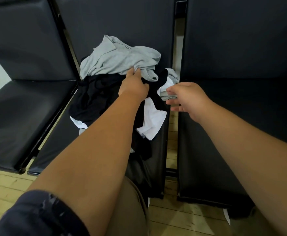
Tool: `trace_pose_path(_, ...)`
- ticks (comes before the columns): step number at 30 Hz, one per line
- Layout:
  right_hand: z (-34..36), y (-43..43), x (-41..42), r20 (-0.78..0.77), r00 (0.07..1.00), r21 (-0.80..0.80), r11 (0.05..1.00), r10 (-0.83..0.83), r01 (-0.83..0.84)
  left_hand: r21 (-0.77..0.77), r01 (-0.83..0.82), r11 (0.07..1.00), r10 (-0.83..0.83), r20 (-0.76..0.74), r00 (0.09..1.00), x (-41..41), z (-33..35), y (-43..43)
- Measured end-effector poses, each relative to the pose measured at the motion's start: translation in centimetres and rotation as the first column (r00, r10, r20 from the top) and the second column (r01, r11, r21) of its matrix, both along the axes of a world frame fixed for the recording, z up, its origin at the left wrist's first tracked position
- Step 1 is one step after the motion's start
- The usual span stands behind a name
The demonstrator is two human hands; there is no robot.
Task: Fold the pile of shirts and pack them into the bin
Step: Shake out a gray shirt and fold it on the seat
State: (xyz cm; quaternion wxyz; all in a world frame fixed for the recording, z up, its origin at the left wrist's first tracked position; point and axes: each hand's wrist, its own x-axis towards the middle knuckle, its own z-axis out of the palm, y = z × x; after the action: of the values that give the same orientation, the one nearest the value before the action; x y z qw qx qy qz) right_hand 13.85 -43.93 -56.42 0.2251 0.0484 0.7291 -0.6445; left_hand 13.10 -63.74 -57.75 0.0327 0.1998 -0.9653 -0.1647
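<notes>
Well to the left of the pile of shirts sits a black padded left seat, with pale wooden floor showing below its front edge. A dark sleeve covers the upper left arm in the near corner, well in front of the pile.

The pile lies loose and unfolded on the middle black padded seat, the surface that carries it, pushed up against the backrest. A black shirt makes up the left and lower part of the pile, and a grey shirt is draped across its top at the back. The left hand reaches over the middle of the pile, and its grip is clenched on the lower edge of the grey shirt, the fingers bunching the cloth. A white shirt spills from under the black one on the right side of the pile, down toward the surface's front edge. A tan trouser leg shows in front of the pile, between the two forearms.

The right hand hovers at the right edge of the pile, its grip released, fingers spread and pointing toward a bit of grey and white cloth. Whether the fingertips touch that cloth cannot be told. Right of the pile, across a narrow gap showing floor, stands a black padded right seat.
</notes>
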Motion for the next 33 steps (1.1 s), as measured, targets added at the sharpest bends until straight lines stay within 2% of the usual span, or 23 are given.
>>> trace_pose_path(3, 0.1, 0.5, -0.3, -0.011, 1.0, 0.003, 1.0, -0.008, 0.008, 0.246, -0.065, 0.967, 0.134, -0.272, 0.953, -0.4, 0.4, -0.1)
trace_pose_path(5, 0.3, 0.5, -0.2, -0.006, 1.0, 0.003, 1.0, -0.016, 0.017, 0.469, -0.078, 0.88, 0.295, -0.41, 0.863, 0.1, 1.8, 0.2)
trace_pose_path(8, 0.6, 0.5, 0.1, -0.044, 0.999, 0.003, 1.0, -0.002, 0.003, 0.63, -0.011, 0.776, 0.424, -0.509, 0.749, 1.0, 4.5, 0.9)
trace_pose_path(10, 1.0, 0.5, 0.7, -0.133, 0.991, 0.017, 0.999, 0.033, -0.031, 0.682, 0.068, 0.729, 0.43, -0.532, 0.73, 2.0, 6.2, 1.7)
trace_pose_path(13, 1.6, 0.8, 1.3, -0.308, 0.947, 0.051, 0.996, 0.087, -0.075, 0.648, 0.202, 0.735, 0.263, -0.546, 0.796, 3.9, 8.3, 3.1)
trace_pose_path(15, 2.3, 1.0, 1.7, -0.39, 0.912, 0.082, 0.991, 0.127, -0.103, 0.651, 0.285, 0.704, 0.144, -0.523, 0.84, 5.6, 9.5, 4.2)
trace_pose_path(18, 3.1, 1.4, 2.6, -0.443, 0.876, 0.098, 0.981, 0.192, -0.165, 0.636, 0.395, 0.663, 0.013, -0.537, 0.843, 8.3, 10.8, 6.2)
trace_pose_path(20, 3.6, 1.8, 3.6, -0.423, 0.885, 0.078, 0.981, 0.195, -0.179, 0.573, 0.451, 0.684, -0.07, -0.564, 0.823, 9.7, 11.3, 7.3)
trace_pose_path(23, 4.0, 2.9, 4.4, -0.321, 0.947, -0.047, 0.998, 0.031, -0.049, 0.518, 0.428, 0.741, -0.085, -0.559, 0.825, 10.5, 11.5, 8.3)
trace_pose_path(26, 5.2, 4.9, 5.2, -0.27, 0.955, -0.144, 0.986, -0.125, 0.088, 0.443, 0.416, 0.794, -0.089, -0.593, 0.8, 10.8, 11.7, 9.1)
trace_pose_path(29, 6.3, 7.2, 6.1, -0.354, 0.915, -0.121, 0.98, -0.194, 0.16, 0.403, 0.449, 0.797, -0.132, -0.609, 0.782, 10.9, 11.8, 10.5)
trace_pose_path(33, 7.5, 10.9, 7.1, -0.445, 0.841, -0.168, 0.951, -0.309, 0.26, 0.447, 0.448, 0.774, -0.06, -0.652, 0.756, 10.2, 11.8, 13.4)
